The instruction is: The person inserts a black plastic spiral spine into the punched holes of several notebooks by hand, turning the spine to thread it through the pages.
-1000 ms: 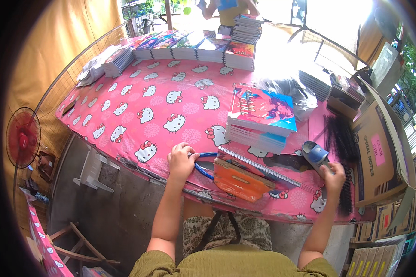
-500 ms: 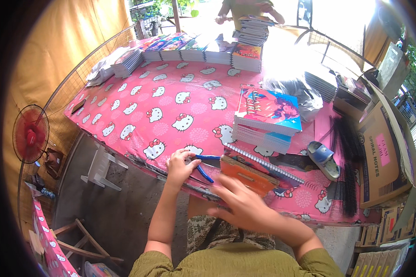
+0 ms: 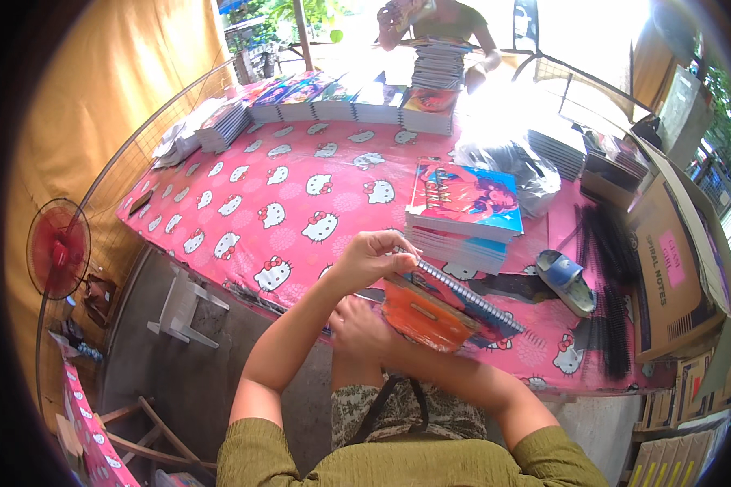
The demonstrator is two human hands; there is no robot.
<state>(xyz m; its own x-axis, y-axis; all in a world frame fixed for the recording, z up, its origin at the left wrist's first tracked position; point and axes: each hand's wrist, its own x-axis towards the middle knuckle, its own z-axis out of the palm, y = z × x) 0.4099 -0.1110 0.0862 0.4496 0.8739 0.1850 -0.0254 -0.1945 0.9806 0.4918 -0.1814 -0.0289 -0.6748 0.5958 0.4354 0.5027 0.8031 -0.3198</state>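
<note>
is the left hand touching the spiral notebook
Touching. In the head view the left hand curls its fingertips over the top corner of the spiral notebook, at the end of its wire binding, with no gap visible between them.

Spiral notebook (image 3: pixel 455 304): glossy orange card cover, dark coil binding along its 1 o'clock edge, plastic or metal unclear. Left hand (image 3: pixel 374 260) grips the coil end; right hand (image 3: pixel 357 325) sits under the cover. Tablecloth (image 3: pixel 300 195): smooth printed pink sheet, slight sheen. Book stack (image 3: pixel 463 215) at 1 o'clock: glossy covers, matt paper edges. Cardboard box (image 3: pixel 674 268) at 3 o'clock: matt brown.
</note>
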